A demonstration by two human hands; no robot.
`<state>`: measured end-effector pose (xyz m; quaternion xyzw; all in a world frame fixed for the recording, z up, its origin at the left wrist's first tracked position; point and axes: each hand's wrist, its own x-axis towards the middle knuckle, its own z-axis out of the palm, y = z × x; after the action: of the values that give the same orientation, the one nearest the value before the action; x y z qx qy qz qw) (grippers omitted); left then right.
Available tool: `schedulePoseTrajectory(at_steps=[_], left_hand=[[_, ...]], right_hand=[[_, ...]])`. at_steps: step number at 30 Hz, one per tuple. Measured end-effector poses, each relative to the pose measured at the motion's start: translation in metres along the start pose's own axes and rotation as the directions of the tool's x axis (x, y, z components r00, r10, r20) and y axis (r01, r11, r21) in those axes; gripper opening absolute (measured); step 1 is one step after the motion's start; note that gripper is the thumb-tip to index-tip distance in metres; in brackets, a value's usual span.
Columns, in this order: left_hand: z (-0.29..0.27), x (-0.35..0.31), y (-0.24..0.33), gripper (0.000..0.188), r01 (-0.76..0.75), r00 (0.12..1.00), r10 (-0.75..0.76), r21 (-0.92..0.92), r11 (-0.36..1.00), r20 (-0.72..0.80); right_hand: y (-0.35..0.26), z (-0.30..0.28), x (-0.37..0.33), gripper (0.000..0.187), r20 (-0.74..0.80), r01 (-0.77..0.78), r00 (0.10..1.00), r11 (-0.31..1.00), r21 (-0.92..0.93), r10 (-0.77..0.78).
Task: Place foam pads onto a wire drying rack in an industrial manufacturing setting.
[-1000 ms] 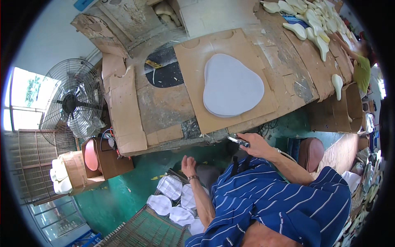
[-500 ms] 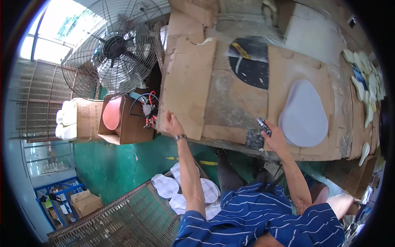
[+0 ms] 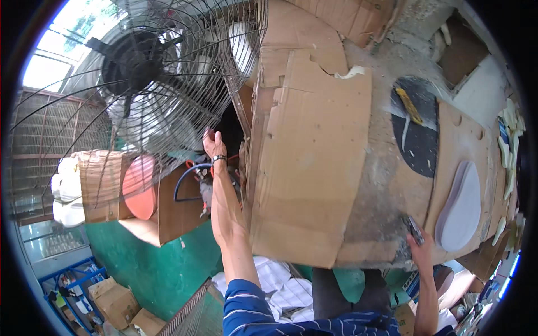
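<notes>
My left hand (image 3: 213, 144) reaches far out to the left, past the edge of the cardboard-covered workbench (image 3: 314, 168), into the dark gap beside a large wire-caged fan (image 3: 151, 78); its fingers are partly hidden, and what they touch cannot be made out. A watch or bracelet sits on that wrist. My right hand (image 3: 419, 246) rests at the near edge of the bench, holding a small dark tool (image 3: 413, 228). A pale grey sole-shaped sheet (image 3: 460, 207) lies on the cardboard just right of that hand.
A black oval patch with a yellow strip (image 3: 416, 129) marks the bench top. An open cardboard box with a pink disc (image 3: 140, 187) stands left of my arm, with cables (image 3: 190, 176). White soles lie on the green floor (image 3: 280, 280). More pale pieces line the right rim (image 3: 510, 145).
The view has swung left toward the fan. My left hand rose from the floor area and stretched past the bench's left edge. My right hand stayed at the bench edge with the tool.
</notes>
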<state>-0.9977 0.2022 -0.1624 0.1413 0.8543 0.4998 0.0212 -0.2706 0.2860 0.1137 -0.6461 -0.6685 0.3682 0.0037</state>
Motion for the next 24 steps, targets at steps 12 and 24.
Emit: schedulePoseTrajectory(at_steps=[12, 24], left_hand=[[0.131, 0.198, -0.08, 0.096, 0.07, 0.86, 0.257, 0.601, 0.796, -0.441], [0.099, 0.214, -0.094, 0.08, -0.411, 0.883, 0.259, 0.911, 0.027, 0.391]], right_hand=[[-0.052, 0.024, -0.004, 0.041, -0.096, -0.094, 0.99, 0.994, 0.054, 0.099], [-0.046, 0.025, -0.003, 0.039, -0.131, -0.169, 0.977, 0.985, 0.018, 0.17]])
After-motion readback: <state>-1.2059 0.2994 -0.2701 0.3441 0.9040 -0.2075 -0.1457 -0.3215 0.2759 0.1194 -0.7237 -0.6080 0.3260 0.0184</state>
